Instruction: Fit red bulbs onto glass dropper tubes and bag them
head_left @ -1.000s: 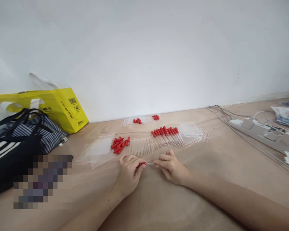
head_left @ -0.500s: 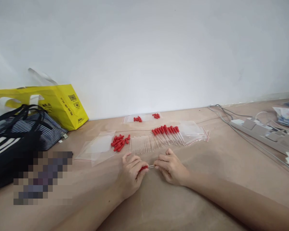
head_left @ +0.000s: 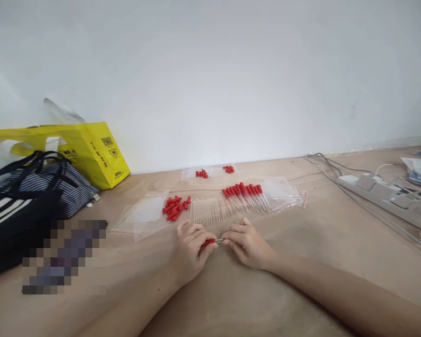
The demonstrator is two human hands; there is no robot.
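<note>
Pinched in the fingers of my left hand [head_left: 189, 255] is a red rubber dropper bulb [head_left: 208, 242], partly covered by the thumb and fingers. My right hand [head_left: 248, 245] grips the thin clear glass dropper tube [head_left: 219, 241] that meets the bulb's open end; a short stretch of it shows between the hands. Just beyond, a row of bare glass tubes [head_left: 206, 210] lies on the table. Loose red bulbs [head_left: 175, 208] are heaped to their left on a clear plastic bag. To the right, several droppers with bulbs fitted [head_left: 247, 194] lie side by side.
Clear zip bags [head_left: 280, 191] lie right of the droppers, and another bag with small red bulbs [head_left: 201, 173] is by the wall. A yellow bag [head_left: 108, 159] and a black bag [head_left: 17, 220] stand left. At right are a power strip [head_left: 382, 194] and cables.
Both hands keep nearly the same pinch on the bulb and tube. The right fingertips sit slightly closer to the bulb, and the whole view has shifted a little.
</note>
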